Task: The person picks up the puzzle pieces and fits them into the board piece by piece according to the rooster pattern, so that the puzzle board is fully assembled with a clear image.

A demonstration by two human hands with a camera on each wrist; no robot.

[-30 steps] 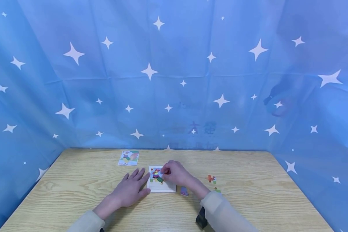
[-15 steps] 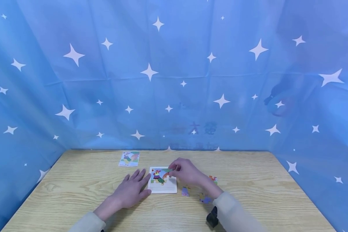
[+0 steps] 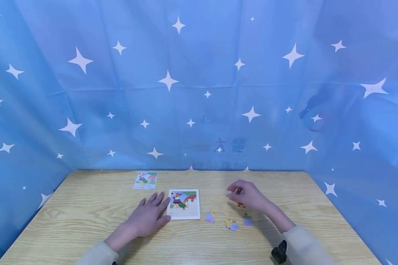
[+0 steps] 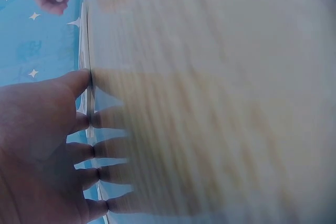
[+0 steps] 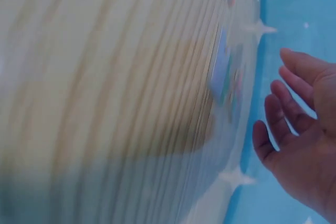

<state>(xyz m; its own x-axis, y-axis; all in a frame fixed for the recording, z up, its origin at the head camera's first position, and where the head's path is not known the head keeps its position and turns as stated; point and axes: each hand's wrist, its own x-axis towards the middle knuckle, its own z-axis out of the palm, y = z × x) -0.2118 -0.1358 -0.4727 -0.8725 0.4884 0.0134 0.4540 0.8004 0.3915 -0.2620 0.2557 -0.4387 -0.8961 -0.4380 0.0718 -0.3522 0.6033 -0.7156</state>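
My left hand [image 3: 149,217] rests spread on the table, its fingertips at the left edge of a white-framed jigsaw puzzle [image 3: 184,218]. The puzzle's upper part shows a colourful rooster; its lower part is bare board. My right hand [image 3: 250,197] hovers to the right of the puzzle with loosely bent fingers and nothing between them. Below it, partly covered by the hand, is a red-orange puzzle piece [image 3: 240,205]. In the right wrist view the fingers [image 5: 278,114] hang apart from the table, beyond a blue and green piece [image 5: 219,72].
Three more pieces lie on the table: a purple and yellow piece [image 3: 210,217], another yellow and purple piece [image 3: 231,225] and a green and purple piece [image 3: 247,219]. A rooster picture card [image 3: 145,180] lies behind my left hand. A blue star-printed curtain [image 3: 199,92] hangs behind the table [image 3: 86,206].
My right hand set an orange-and-green piece into the puzzle's upper right, let go, and moved right over the loose pieces. The left hand stayed at the puzzle's edge.
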